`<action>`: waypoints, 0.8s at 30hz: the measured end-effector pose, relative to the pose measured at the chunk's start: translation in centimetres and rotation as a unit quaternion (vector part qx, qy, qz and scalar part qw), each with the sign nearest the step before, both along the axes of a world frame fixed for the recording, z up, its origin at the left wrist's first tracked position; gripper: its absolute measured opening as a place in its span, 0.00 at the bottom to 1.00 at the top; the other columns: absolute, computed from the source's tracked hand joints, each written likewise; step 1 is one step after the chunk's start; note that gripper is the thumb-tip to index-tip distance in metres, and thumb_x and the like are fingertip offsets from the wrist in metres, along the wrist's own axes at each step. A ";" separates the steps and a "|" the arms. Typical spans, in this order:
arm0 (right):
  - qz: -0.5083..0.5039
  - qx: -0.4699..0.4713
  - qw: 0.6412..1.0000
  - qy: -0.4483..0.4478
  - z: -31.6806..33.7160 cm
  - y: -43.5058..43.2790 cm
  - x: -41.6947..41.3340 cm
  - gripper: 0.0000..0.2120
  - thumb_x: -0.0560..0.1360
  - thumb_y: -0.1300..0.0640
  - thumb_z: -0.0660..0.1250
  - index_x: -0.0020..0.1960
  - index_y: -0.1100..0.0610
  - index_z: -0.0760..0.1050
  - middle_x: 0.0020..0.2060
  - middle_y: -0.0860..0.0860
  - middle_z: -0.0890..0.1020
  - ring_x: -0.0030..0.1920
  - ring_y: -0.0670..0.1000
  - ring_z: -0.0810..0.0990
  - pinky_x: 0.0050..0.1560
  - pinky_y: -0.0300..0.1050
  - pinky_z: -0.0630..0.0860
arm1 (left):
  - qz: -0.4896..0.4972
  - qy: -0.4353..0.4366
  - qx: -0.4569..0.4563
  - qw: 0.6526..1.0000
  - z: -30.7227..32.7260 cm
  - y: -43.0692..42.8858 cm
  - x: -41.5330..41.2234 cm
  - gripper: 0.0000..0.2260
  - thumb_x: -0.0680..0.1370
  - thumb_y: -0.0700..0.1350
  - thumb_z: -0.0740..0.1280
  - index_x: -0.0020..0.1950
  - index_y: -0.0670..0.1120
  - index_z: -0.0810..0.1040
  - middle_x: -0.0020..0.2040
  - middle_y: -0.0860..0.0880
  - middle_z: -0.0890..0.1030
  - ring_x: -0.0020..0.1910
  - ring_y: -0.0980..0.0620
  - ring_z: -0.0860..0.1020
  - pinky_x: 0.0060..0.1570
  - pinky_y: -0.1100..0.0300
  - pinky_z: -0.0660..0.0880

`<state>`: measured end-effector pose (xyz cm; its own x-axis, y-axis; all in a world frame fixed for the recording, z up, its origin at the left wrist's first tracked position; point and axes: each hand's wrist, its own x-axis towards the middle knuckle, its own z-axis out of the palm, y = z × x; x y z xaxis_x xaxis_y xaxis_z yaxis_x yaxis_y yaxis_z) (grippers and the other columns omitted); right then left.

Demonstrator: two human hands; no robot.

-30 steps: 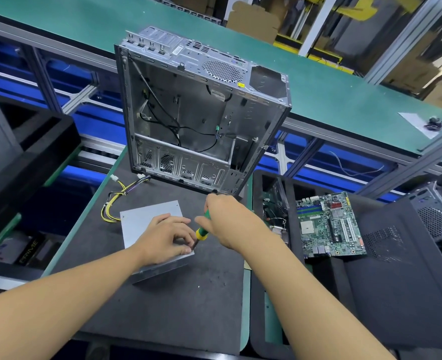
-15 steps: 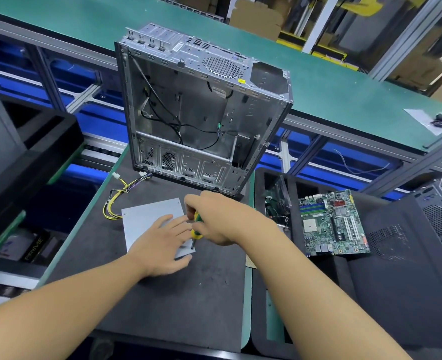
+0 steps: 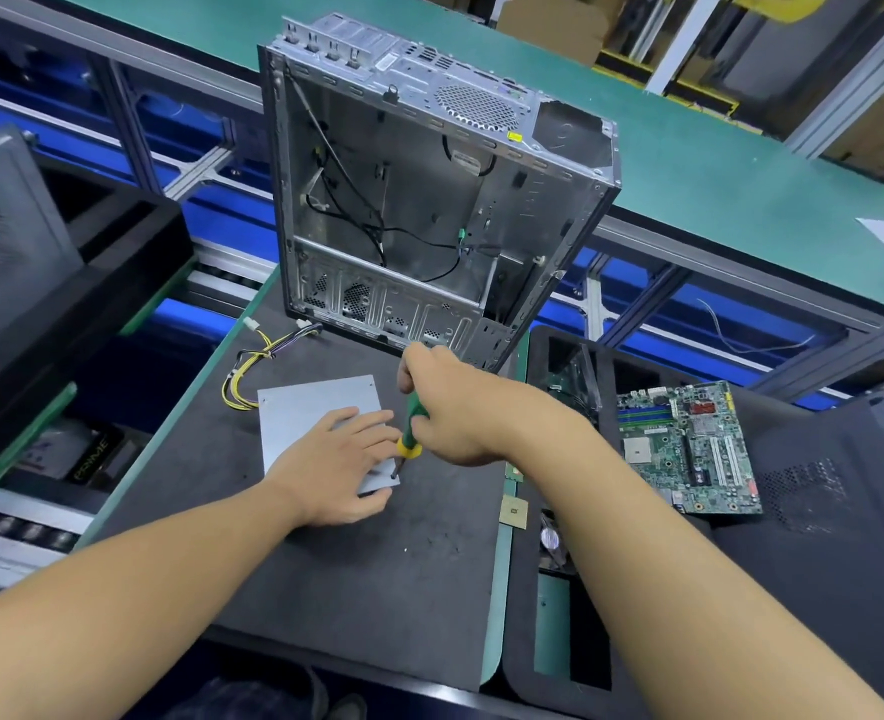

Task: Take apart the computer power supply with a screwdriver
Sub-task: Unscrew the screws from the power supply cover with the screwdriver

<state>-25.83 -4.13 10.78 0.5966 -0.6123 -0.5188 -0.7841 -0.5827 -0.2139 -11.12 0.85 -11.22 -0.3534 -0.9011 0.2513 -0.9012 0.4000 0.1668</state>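
Observation:
The grey metal power supply (image 3: 307,413) lies flat on the dark foam mat (image 3: 356,563), its yellow and black cable bundle (image 3: 252,363) trailing toward the far left. My left hand (image 3: 338,467) rests flat on the power supply's near right part, fingers spread. My right hand (image 3: 455,407) grips a green and yellow screwdriver (image 3: 409,433), which is held nearly upright. Its tip touches the power supply's near right corner, just beside my left fingertips.
An emptied computer case (image 3: 429,200) stands upright at the mat's far edge. A green motherboard (image 3: 689,454) lies on black foam to the right. A small CPU chip (image 3: 513,510) sits by the mat's right edge. A green conveyor belt (image 3: 715,163) runs behind. Black trays sit at left.
My right hand has raised the screwdriver more upright and set its tip on the near right corner. My left hand slid slightly toward that corner.

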 end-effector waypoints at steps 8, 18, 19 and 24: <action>0.010 -0.179 0.983 0.036 -1.4 0.6 -0.2 0.15 0.84 0.43 0.49 0.51 0.55 0.60 0.38 0.52 0.70 0.39 0.58 0.72 0.32 0.47 0.62 | -0.003 0.001 -0.012 1.000 0.3 0.2 -0.3 0.15 0.69 0.61 0.67 0.50 0.56 0.70 0.54 0.57 0.74 0.63 0.52 0.72 0.65 0.49 0.70; -0.019 -0.072 0.997 0.034 -1.0 0.1 -0.1 0.21 0.79 0.37 0.55 0.58 0.54 0.62 0.52 0.53 0.73 0.45 0.57 0.70 0.42 0.52 0.70 | 0.000 -0.021 -0.039 0.999 0.3 0.0 -0.3 0.13 0.68 0.61 0.68 0.44 0.53 0.77 0.49 0.56 0.81 0.60 0.52 0.71 0.64 0.50 0.64; -0.027 -0.112 0.992 0.057 -1.0 0.2 0.0 0.24 0.79 0.33 0.51 0.57 0.55 0.62 0.47 0.52 0.73 0.44 0.58 0.71 0.39 0.51 0.67 | 0.000 -0.025 -0.030 0.999 0.3 -0.1 -0.3 0.14 0.69 0.61 0.66 0.47 0.53 0.76 0.50 0.56 0.80 0.60 0.52 0.71 0.64 0.51 0.64; 0.026 -0.122 0.992 0.032 -1.1 0.0 0.5 0.11 0.82 0.47 0.54 0.53 0.55 0.62 0.43 0.52 0.72 0.42 0.58 0.73 0.35 0.49 0.67 | 0.004 -0.031 -0.027 0.999 0.4 0.1 -0.3 0.16 0.70 0.62 0.66 0.46 0.51 0.74 0.52 0.55 0.77 0.62 0.51 0.71 0.66 0.49 0.67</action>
